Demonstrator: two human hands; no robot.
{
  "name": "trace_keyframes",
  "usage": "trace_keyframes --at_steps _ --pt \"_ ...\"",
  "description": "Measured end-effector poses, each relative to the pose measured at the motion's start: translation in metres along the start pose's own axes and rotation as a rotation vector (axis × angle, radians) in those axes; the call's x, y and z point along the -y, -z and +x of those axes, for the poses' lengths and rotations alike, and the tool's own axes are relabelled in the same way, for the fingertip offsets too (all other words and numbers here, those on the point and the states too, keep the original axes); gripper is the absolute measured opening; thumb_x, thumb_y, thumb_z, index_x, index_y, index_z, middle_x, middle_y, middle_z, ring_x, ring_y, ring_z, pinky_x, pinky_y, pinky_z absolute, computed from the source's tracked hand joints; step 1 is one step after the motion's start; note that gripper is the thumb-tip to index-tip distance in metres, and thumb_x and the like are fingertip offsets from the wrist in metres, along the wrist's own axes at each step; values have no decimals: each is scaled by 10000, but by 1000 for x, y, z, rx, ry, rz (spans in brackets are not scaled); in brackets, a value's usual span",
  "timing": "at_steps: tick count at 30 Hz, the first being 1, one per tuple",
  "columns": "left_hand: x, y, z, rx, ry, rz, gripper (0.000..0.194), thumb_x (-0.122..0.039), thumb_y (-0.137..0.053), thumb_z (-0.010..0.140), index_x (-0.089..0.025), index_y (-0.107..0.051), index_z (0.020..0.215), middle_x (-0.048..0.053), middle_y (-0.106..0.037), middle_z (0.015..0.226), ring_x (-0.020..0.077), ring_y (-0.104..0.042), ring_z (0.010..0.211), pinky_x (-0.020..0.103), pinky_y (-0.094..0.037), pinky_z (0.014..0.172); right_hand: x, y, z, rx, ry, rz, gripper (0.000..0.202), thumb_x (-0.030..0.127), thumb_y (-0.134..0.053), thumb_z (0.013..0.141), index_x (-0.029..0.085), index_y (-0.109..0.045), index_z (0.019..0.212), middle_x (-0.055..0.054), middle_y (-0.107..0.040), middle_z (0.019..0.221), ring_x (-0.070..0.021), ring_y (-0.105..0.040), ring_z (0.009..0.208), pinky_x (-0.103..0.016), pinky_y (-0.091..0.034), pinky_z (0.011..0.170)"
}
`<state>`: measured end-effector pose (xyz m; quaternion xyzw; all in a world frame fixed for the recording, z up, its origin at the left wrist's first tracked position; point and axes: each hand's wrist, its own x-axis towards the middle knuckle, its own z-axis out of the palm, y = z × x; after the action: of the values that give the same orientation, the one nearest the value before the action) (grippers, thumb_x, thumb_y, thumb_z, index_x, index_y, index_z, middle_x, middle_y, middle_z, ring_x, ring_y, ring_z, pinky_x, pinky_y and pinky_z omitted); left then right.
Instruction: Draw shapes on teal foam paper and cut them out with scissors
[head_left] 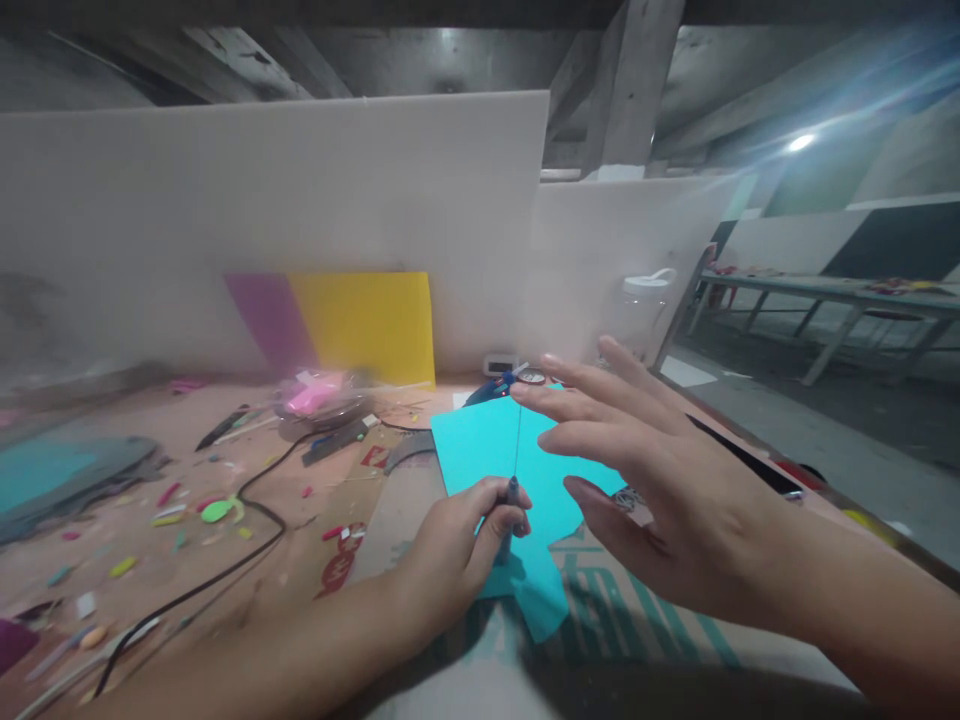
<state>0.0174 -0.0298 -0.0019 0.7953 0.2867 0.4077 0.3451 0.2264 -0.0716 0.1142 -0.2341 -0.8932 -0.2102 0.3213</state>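
My left hand (472, 530) is closed round a dark pen-shaped tool (513, 492), held upright low over a bright turquoise sheet (540, 470). A long thin wire or needle (517, 440) runs up from the tool's tip. My right hand (645, 470) hovers to the right with its fingers spread, holding nothing that I can see. Its index fingertip appears close to the wire's upper end; whether they touch I cannot tell. The sheet has cut, uneven edges at its lower right and rests on printed cardboard (630, 630).
A dark blue tool (487, 391) and small white device (500, 364) lie behind the sheet. A lidded clear jar (643, 310) stands back right. Leftward are a black cord (279, 525), a clear bowl (319, 400) and scattered foam scraps. A yellow sheet (367, 325) leans on the white partition.
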Motion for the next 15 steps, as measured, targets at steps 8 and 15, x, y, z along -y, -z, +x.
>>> trace_keyframes --at_steps 8,15 --pt "0 0 -1 3 9 4 263 -328 -409 1046 -177 -590 930 36 -687 883 152 -631 803 280 -490 753 0 -1 1 -10 26 -7 338 43 -550 888 193 -579 1190 -112 -681 1380 -246 -506 1426 -553 -273 1266" --pt "0 1 -1 -7 -12 18 257 -330 -414 1040 -179 -589 927 36 -695 877 152 -635 780 272 -492 725 0 -5 1 6 41 -12 284 45 -539 921 172 -580 1172 -93 -727 1301 -248 -528 1404 -559 -297 1255"
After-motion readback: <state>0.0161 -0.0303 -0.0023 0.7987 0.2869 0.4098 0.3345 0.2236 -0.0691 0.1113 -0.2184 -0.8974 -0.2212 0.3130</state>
